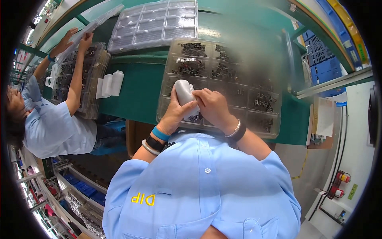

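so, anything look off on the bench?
Only a hazy blur over the parts tray's far right corner and the bench behind, possibly a lens smear; it hides detail there. No spill or damage visible around the white roll in the left hand.

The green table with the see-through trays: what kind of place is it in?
It looks like a factory workshop, perhaps for electronics. You can see a long green workbench, a clear divided tray of small dark parts, and a co-worker in a matching light-blue shirt.
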The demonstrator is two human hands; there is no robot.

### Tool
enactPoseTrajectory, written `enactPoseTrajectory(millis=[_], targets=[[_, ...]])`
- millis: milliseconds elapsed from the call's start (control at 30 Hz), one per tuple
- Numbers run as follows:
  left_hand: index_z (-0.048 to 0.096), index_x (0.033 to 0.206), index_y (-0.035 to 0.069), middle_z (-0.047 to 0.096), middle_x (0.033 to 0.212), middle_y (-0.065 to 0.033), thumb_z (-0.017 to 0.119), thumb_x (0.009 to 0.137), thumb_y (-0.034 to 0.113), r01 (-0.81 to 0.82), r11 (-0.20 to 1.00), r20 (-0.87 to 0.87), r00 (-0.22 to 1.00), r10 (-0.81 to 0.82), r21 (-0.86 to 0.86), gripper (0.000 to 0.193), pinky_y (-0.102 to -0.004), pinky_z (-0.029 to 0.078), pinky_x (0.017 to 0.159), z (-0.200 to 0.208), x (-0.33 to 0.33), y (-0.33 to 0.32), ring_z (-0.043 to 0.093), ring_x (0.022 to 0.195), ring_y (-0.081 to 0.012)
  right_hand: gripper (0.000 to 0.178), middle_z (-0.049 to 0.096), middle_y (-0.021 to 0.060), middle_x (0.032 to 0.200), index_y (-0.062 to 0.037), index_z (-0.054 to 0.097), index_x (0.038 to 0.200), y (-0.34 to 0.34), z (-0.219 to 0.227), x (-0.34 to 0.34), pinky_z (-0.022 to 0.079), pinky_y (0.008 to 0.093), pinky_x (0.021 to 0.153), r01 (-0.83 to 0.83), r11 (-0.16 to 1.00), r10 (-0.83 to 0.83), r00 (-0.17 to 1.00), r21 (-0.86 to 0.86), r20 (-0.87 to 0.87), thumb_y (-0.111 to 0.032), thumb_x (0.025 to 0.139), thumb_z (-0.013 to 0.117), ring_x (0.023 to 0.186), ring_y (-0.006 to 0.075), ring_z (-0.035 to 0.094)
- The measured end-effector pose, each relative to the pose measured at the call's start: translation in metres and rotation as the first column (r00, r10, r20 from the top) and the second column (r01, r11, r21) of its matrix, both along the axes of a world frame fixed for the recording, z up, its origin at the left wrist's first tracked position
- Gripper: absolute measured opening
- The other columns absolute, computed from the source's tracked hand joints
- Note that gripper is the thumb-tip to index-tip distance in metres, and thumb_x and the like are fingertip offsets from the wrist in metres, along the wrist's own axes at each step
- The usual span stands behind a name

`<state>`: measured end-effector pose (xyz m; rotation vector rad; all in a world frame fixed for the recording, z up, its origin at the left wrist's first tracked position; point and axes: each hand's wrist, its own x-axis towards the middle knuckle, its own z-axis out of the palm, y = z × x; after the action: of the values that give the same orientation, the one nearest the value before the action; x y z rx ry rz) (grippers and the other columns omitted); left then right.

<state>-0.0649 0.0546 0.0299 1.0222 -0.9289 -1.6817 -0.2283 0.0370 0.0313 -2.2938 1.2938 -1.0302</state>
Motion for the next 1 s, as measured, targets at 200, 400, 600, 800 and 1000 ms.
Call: enactPoseTrajectory(millis=[200,400,600,800,1000], targets=[[0.024,0.142,0.009,0.045,0.128,-0.0096,0.074,0.080,0.023,0.094,0.994,-0.030,0.995,-0.092,0.064,0.081,-0.0339,0.046,0.096,0.000,0.012,0.002,0.049,0.117,-0.0198,0.010,0.065,0.0088,0.082,-0.0089,0.063,0.092,0.013,0.001,0.007,0.051,0.0366,0.057,0.034,0.959,-0.137,0.926,0.283,0.352,-0.014,0.083,0.062,0.061,0.0259,0.063],[0.020,0.144,0.009,0.045,0.127,-0.0103,0.074,0.082,0.024,0.161,0.960,-0.236,0.966,-0.105,0.230,0.084,-0.0345,0.046,0.095,-0.009,0.017,-0.001,0.050,0.115,-0.0197,0.022,0.065,0.0089,0.090,-0.0075,0.063,0.102,0.017,0.008,0.005,0.050,0.0366,0.069,0.053,0.998,-0.053,0.999,0.027,0.001,-0.008,0.080,0.063,0.078,0.0271,0.063],[0.023,0.144,0.009,0.046,0.128,-0.0088,0.073,0.082,0.027,0.227,0.943,-0.258,0.952,-0.163,0.243,0.081,-0.0335,0.048,0.093,-0.005,0.015,0.006,0.052,0.114,-0.0192,0.022,0.064,0.0067,0.091,-0.0093,0.063,0.100,0.020,-0.002,-0.002,0.048,0.0371,0.076,-0.076,0.994,0.065,0.987,-0.074,-0.146,-0.008,0.078,0.064,0.086,0.0256,0.062],[0.025,0.144,0.009,0.045,0.130,-0.0088,0.074,0.078,0.022,0.198,0.966,-0.015,0.980,-0.198,0.163,0.083,-0.0335,0.048,0.093,-0.006,0.011,0.010,0.053,0.115,-0.0197,0.015,0.063,0.0077,0.087,-0.0068,0.061,0.097,0.019,-0.003,-0.004,0.050,0.0334,0.068,-0.065,0.998,0.067,0.993,0.020,-0.101,-0.010,0.082,0.062,0.078,0.0221,0.064],[0.024,0.144,0.010,0.046,0.130,-0.0102,0.066,0.072,0.007,0.181,0.963,-0.130,0.979,-0.157,0.198,0.084,-0.0357,0.047,0.095,-0.015,0.015,0.017,0.052,0.116,-0.0216,0.011,0.063,0.0071,0.084,-0.0047,0.057,0.096,0.026,-0.006,0.000,0.052,0.0289,0.063,0.042,0.865,-0.226,0.922,0.500,0.314,-0.012,0.089,0.056,0.074,0.0158,0.063]])
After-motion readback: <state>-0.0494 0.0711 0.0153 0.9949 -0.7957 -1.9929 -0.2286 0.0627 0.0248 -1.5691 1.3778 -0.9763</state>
